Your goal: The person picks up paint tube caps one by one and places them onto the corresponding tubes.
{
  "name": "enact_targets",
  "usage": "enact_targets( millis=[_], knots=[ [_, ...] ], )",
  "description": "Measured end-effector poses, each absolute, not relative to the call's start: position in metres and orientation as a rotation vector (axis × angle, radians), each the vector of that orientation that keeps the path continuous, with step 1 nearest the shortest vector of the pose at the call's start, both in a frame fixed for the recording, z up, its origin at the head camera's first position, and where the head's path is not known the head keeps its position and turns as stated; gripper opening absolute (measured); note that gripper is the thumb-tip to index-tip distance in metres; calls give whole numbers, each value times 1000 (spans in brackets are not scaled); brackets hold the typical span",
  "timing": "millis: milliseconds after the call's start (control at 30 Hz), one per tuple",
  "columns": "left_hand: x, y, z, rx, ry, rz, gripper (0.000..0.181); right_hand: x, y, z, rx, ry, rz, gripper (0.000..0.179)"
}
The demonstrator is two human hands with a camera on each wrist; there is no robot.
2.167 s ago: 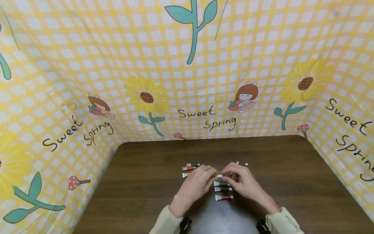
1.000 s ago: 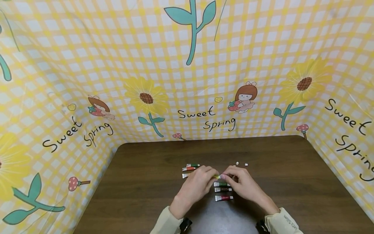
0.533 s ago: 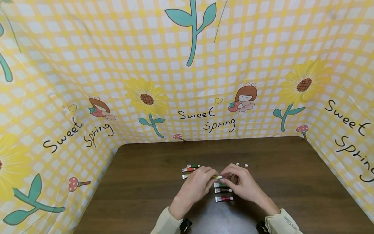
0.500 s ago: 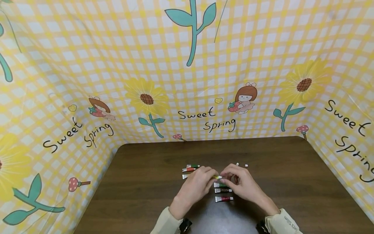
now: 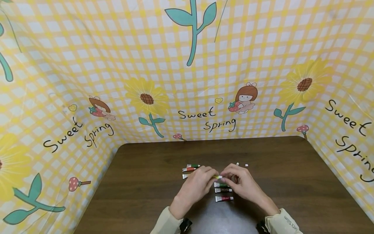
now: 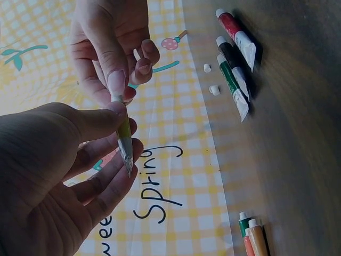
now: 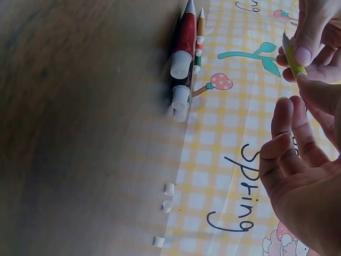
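My left hand grips a small yellow paint tube between thumb and fingers, above the table. The tube's white cap end points toward my right hand, whose thumb and forefinger pinch the white cap. The right hand's other fingers are loosely bent. Below the hands lie a green tube, a dark tube and a red tube, one in front of the other. Part of the green tube is hidden by the right hand.
Left of the hands lie another green tube, an orange-red tube and an ochre tube. Three loose white caps, one of them this cap, lie on the brown table. A yellow checked cloth surrounds the table.
Both hands stay almost in place. The right thumb and fingertips shift slightly at the cap: they covered it a second ago, and its white shows again now.
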State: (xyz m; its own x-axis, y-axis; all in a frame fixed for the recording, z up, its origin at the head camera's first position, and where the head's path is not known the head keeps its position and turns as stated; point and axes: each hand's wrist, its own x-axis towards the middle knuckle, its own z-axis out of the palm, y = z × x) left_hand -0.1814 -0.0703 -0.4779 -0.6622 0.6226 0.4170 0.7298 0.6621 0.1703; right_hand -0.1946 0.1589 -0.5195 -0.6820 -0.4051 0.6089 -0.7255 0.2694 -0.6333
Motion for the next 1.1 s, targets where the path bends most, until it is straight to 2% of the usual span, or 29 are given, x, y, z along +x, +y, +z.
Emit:
enact_targets(
  millis=[667,1100],
  knots=[
    [-182,-69,-479,-1083,-2537,-480,10,-192,158,-518,996,-2253,1353,17],
    [-180,-67,-478,-1072,-2539,-477,10,-186,155,-514,1002,-2285,1144,14]
  ],
)
